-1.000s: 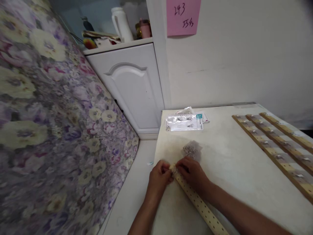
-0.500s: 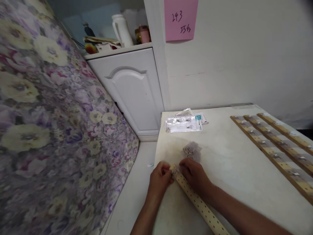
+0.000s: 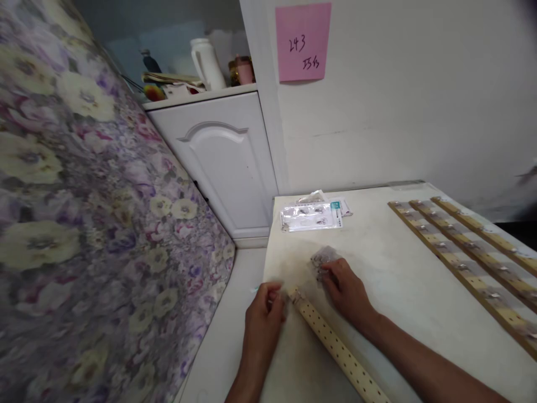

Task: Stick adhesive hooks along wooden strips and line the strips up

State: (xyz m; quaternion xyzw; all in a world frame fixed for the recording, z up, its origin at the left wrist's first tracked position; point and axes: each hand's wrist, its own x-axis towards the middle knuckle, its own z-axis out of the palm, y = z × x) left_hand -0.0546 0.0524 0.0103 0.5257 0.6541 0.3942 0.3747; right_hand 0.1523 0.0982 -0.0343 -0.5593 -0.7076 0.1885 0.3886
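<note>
A pale strip with rows of holes [image 3: 335, 347] lies slantwise on the table, and a small shiny metal piece [image 3: 296, 295] sits at its far end. Just left of that end, apart from it, is my left hand [image 3: 265, 313] with its fingers curled together; whatever they may hold is hidden. My right hand [image 3: 346, 288] reaches past the strip to a thin, see-through grey sheet or bag [image 3: 329, 253] bearing several small metal pieces [image 3: 318, 261]. Its thumb and fingers pinch together among those pieces, and their tips are too small to show what is in them.
Clear packages with small metal items [image 3: 310, 217] lie at the table's back left. On the right are three long wooden strips [image 3: 457, 266] carrying metal pieces. A floral curtain [image 3: 104, 235] hangs left, beside a white cabinet [image 3: 226, 173]. A pink note [image 3: 302, 42] is on the wall.
My right hand has moved from beside the strip's end out to the metal pieces. My left hand has drawn back leftward off the strip's end. The view has shifted slightly.
</note>
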